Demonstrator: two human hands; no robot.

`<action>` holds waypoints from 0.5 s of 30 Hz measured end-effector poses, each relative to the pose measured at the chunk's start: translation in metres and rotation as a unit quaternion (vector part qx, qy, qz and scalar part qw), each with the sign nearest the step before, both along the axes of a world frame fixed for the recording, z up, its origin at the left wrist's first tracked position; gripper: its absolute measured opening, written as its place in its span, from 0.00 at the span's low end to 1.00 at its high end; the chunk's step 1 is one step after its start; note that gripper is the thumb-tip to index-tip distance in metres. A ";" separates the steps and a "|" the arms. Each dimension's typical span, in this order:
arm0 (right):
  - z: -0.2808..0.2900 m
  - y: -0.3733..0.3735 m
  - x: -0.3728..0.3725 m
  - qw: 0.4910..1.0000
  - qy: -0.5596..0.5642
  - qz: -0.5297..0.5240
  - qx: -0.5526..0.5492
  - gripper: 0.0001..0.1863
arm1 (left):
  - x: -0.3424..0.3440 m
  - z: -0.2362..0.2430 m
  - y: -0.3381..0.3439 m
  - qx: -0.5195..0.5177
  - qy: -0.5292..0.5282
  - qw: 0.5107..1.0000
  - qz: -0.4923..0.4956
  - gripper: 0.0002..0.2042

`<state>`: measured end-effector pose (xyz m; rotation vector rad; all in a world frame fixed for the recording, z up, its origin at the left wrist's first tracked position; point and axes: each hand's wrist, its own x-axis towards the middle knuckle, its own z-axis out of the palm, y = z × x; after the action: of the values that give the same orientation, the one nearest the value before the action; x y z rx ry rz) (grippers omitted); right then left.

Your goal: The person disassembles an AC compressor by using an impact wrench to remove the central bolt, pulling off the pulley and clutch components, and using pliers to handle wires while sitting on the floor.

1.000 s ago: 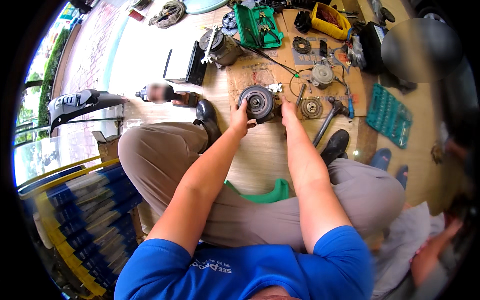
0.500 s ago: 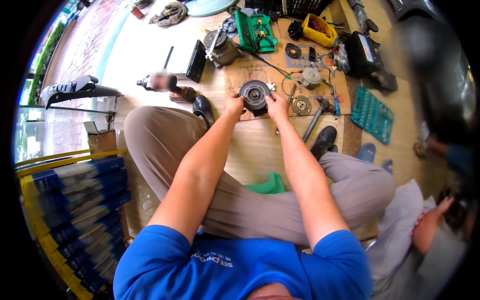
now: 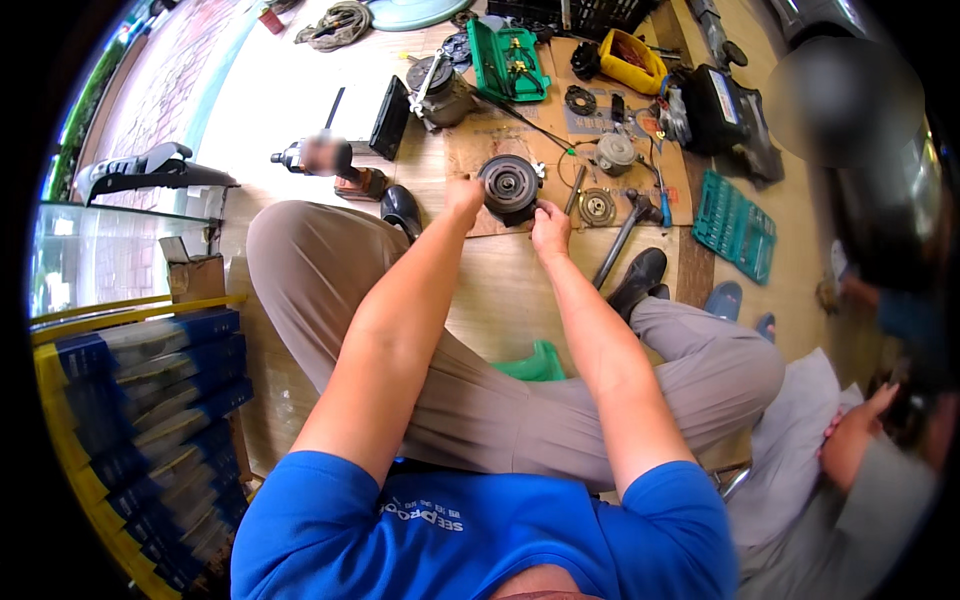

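A dark round pulley (image 3: 509, 184) with concentric rings on its face is between my hands, at the near edge of the cardboard. My left hand (image 3: 466, 202) grips its left rim, the fingertips partly hidden behind it. Down at the pulley's lower right edge, my right hand (image 3: 550, 229) is closed, thumb and fingers pinching the rim. Just right of the pulley lie a thin metal rod (image 3: 575, 188), a ringed metal disc (image 3: 597, 207) and a hammer (image 3: 624, 240). Beyond them sits a round silver part (image 3: 615, 153).
Cardboard (image 3: 480, 137) covers the floor ahead. Around it are a green tool case (image 3: 510, 62), a cylindrical metal unit (image 3: 440, 97), a yellow container (image 3: 633, 62), a teal socket case (image 3: 735, 226) and a cordless impact wrench (image 3: 325, 158). Another person's arm (image 3: 855, 440) shows at right.
My right hand has slid from the pulley's right side down to its lower right edge. The pulley has tilted slightly, showing more of its lower side. My left hand stays on the left rim.
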<state>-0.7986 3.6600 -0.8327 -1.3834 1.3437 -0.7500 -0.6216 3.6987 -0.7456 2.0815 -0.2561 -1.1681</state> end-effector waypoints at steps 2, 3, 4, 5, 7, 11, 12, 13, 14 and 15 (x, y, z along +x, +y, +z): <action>-0.011 0.001 -0.010 0.999 0.040 -0.013 -0.006 0.16 | 0.005 0.038 -0.017 -0.046 -0.065 0.996 0.037 0.16; -0.005 0.014 0.007 0.999 0.043 0.012 0.005 0.16 | 0.040 0.041 -0.020 -0.121 -0.174 0.977 0.035 0.16; -0.012 0.015 -0.007 0.997 0.074 0.014 0.015 0.16 | 0.038 0.080 -0.036 -0.160 -0.111 0.978 0.069 0.18; -0.030 0.006 -0.031 0.998 0.068 0.004 -0.007 0.17 | 0.040 0.118 -0.059 -0.207 -0.114 0.972 -0.014 0.19; -0.032 0.009 -0.038 0.993 0.117 0.005 -0.032 0.20 | 0.041 0.197 -0.072 -0.255 -0.133 0.955 -0.070 0.20; 0.023 0.027 0.003 0.988 0.121 0.018 -0.089 0.27 | 0.069 0.285 -0.063 -0.340 -0.335 0.848 -0.231 0.19; 0.037 0.026 0.006 0.991 0.110 0.023 -0.079 0.28 | 0.063 0.302 -0.054 -0.377 -0.299 0.850 -0.213 0.18; 0.027 0.014 0.000 0.985 0.129 0.016 -0.113 0.31 | 0.055 0.319 -0.048 -0.362 -0.291 0.855 -0.231 0.18; 0.027 0.011 0.004 0.985 0.122 0.019 -0.117 0.31 | 0.053 0.331 -0.038 -0.338 -0.290 0.861 -0.246 0.18; 0.030 0.009 0.011 0.986 0.112 0.026 -0.120 0.32 | 0.057 0.337 -0.031 -0.311 -0.291 0.867 -0.257 0.18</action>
<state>-0.7877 3.6690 -0.8029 -1.7304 1.4187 -0.7575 -0.5643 3.6680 -0.4091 1.7425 -1.3549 -0.5515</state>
